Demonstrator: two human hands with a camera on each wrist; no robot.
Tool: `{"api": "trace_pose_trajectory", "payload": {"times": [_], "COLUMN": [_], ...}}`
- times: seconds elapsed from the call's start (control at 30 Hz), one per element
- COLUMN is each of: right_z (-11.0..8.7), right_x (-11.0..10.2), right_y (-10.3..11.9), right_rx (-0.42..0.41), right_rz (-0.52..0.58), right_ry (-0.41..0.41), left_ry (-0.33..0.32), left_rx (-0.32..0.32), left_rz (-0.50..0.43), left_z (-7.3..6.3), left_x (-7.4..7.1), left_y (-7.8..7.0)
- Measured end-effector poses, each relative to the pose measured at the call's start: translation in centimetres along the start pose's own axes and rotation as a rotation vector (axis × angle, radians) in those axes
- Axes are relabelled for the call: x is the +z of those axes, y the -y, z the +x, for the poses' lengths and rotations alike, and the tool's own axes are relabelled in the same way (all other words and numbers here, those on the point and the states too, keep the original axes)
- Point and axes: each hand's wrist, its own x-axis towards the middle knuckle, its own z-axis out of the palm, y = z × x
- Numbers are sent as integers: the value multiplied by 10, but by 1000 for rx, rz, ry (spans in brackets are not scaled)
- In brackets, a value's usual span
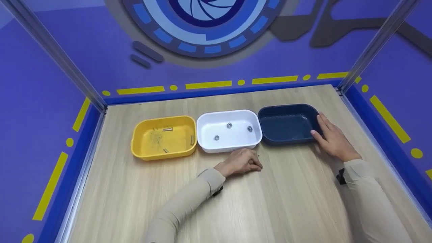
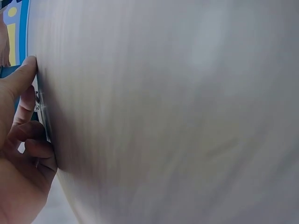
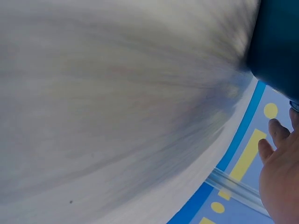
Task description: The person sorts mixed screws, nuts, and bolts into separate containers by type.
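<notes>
My left hand [image 1: 241, 161] rests on the table in front of the white tray [image 1: 229, 148], its fingers loosely bent and the tips at the wood. Just past those fingers lies a tiny dark metal piece [image 1: 258, 155], which shows as a shiny bit of hardware [image 2: 37, 101] beside the fingers in the left wrist view. Against the right end of the dark blue tray [image 1: 287, 140], my right hand [image 1: 334, 140] touches the wall with fairly straight fingers, thumb at the near corner. Inside the white tray sit 3 nuts [image 1: 229, 125], spread apart.
A yellow tray [image 1: 163, 156] with several metal screws [image 1: 167, 129] stands at the left, side by side with the white one. All trays stand on a wooden table [image 1: 270, 209]. Purple panels [image 1: 84, 50] and metal posts [image 1: 60, 50] enclose the back and sides.
</notes>
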Motion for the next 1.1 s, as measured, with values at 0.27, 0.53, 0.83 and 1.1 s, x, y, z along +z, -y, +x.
{"api": "trace_pose_trajectory", "payload": {"times": [0.27, 0.53, 0.83, 1.1], "right_z": [-1, 0, 0, 0], "right_x": [0, 1, -2, -2], "right_y": [1, 0, 1, 3], "right_rx": [4, 5, 23, 44], "right_rz": [5, -17, -12, -16], "right_ry": [-1, -2, 14, 26], "left_ry": [-4, -40, -73, -128], "left_rx": [4, 16, 25, 70], "left_rz": [27, 28, -10, -53], "left_z": [3, 2, 2, 5], "left_x": [3, 3, 0, -3], "left_y": [0, 0, -6, -18]}}
